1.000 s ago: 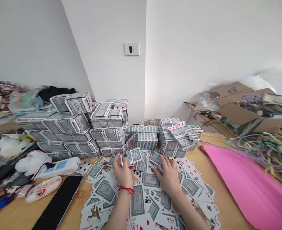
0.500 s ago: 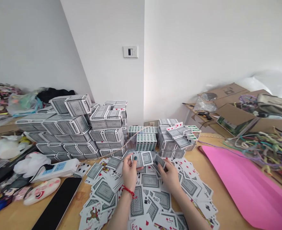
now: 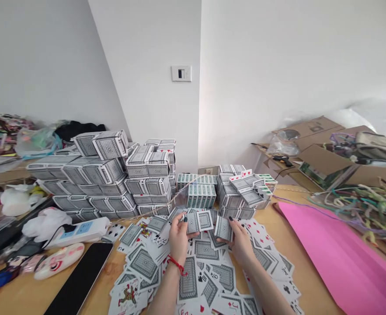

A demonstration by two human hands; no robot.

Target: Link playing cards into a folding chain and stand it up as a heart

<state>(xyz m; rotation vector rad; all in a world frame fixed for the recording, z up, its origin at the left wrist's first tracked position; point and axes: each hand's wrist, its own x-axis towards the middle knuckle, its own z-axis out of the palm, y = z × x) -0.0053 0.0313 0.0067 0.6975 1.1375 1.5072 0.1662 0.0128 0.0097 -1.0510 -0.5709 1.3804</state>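
Between the thumb and fingers of my left hand (image 3: 179,238) are playing cards (image 3: 196,222), backs up, with one sticking out to the right. A red string bracelet circles that wrist. My right hand (image 3: 241,240) grips another playing card (image 3: 224,228) by its right side, also back up; whether more lie beneath it I cannot tell. A small gap separates the two lots. Under both hands spreads a loose heap of playing cards (image 3: 206,250), some face up, some face down. A joker card (image 3: 128,296) lies at its lower left.
Banded card blocks (image 3: 109,170) are stacked high at the back left, with a smaller stack (image 3: 232,192) at the back right. Between them sit green-and-white boxes (image 3: 201,195). A phone (image 3: 81,280) and power strip (image 3: 78,232) lie left, pink paper (image 3: 337,258) right.
My right hand has brought its card up from the heap, back now facing up, beside the left hand's cards. My left hand keeps its hold. The view has shifted slightly.
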